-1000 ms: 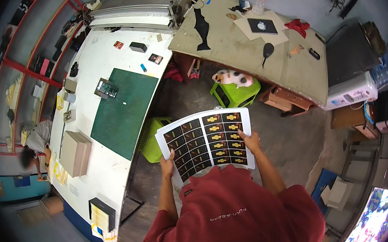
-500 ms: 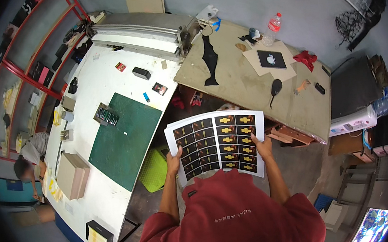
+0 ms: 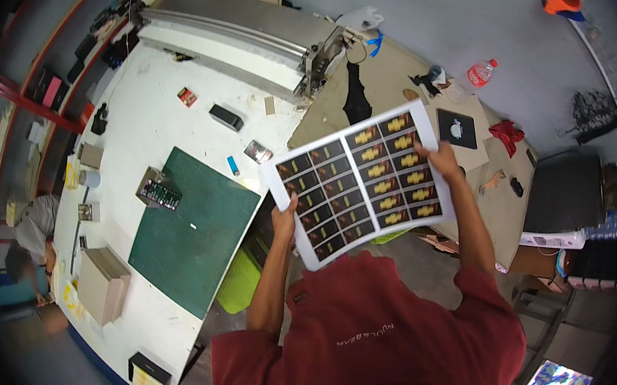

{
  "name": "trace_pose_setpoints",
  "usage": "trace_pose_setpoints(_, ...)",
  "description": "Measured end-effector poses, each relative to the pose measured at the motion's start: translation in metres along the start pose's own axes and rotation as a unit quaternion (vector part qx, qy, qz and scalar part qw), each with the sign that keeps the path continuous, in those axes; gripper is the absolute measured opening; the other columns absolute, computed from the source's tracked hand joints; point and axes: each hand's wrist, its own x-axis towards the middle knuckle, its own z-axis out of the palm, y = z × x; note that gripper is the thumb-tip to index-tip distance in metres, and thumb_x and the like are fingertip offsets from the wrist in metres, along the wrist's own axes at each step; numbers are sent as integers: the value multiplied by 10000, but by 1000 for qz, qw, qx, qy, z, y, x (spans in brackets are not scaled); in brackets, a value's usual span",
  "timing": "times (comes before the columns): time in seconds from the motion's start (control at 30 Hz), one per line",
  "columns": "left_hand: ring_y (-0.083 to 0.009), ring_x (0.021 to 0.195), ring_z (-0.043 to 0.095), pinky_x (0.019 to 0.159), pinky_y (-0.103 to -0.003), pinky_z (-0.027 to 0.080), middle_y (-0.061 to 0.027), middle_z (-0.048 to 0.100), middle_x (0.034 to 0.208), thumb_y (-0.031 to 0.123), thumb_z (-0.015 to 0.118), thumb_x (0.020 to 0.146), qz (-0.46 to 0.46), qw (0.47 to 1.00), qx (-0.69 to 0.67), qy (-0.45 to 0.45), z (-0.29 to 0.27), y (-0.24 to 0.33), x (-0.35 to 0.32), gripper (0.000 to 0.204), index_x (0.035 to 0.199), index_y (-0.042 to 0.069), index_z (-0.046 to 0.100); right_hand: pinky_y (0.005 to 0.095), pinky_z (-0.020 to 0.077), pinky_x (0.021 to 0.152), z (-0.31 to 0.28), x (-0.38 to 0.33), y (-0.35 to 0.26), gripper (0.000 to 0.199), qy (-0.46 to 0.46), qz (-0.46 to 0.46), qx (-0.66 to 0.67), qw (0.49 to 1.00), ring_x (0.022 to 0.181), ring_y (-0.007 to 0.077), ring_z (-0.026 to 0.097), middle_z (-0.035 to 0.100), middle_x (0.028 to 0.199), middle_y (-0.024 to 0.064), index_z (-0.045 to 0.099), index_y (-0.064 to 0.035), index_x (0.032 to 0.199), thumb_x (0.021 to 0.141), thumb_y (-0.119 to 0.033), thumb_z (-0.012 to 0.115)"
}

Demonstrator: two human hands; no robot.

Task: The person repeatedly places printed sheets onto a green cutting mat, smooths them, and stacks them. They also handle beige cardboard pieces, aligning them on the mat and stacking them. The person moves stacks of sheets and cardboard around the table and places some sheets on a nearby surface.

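Printed paper sheets (image 3: 362,187) are held up in front of my chest, tilted with the right side higher. Their white margins frame rows of black panels, with gold cross-like shapes on the right half. My left hand (image 3: 285,214) grips the left edge, thumb on top. The right edge is pinched by my right hand (image 3: 441,160), its thumb also on the printed face. Most of the fingers are hidden beneath the paper. Beyond the left edge, a green cutting mat (image 3: 201,241) lies on the white table (image 3: 157,114).
On the mat stands a small box of dark tubes or bottles (image 3: 160,193). A metal roller machine (image 3: 233,46) spans the far table end. The beige table (image 3: 393,63) at right carries a plastic bottle (image 3: 482,73) and black notebook (image 3: 457,129). Another person (image 3: 34,229) is at far left.
Both hands have raised the sheets away from my body and tilted them, right side up. The view has shifted, and the sheets now overlap the beige table's near edge.
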Motion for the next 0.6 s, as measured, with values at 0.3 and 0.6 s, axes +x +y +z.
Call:
trace_pose_setpoints(0.3, -187, 948, 589, 784, -365, 507, -82, 627, 1060, 403, 760, 893, -110, 987, -108, 45, 216, 36, 106, 545, 1203, -15, 598, 396, 502, 931, -64, 358, -28, 649, -139, 48, -219, 965, 1088, 321, 674, 707, 1150, 202, 714, -19, 1152, 729, -503, 805)
trace_pose_setpoints(0.6, -174, 898, 578, 748, -384, 513, -30, 597, 980, 325, 769, 896, -123, 967, -218, 51, 284, -36, 215, 392, 1125, 53, 604, 504, 451, 978, -38, 406, -7, 812, 45, -198, -237, 950, 1144, 446, 574, 595, 1226, 275, 502, 3, 1366, 796, -516, 760)
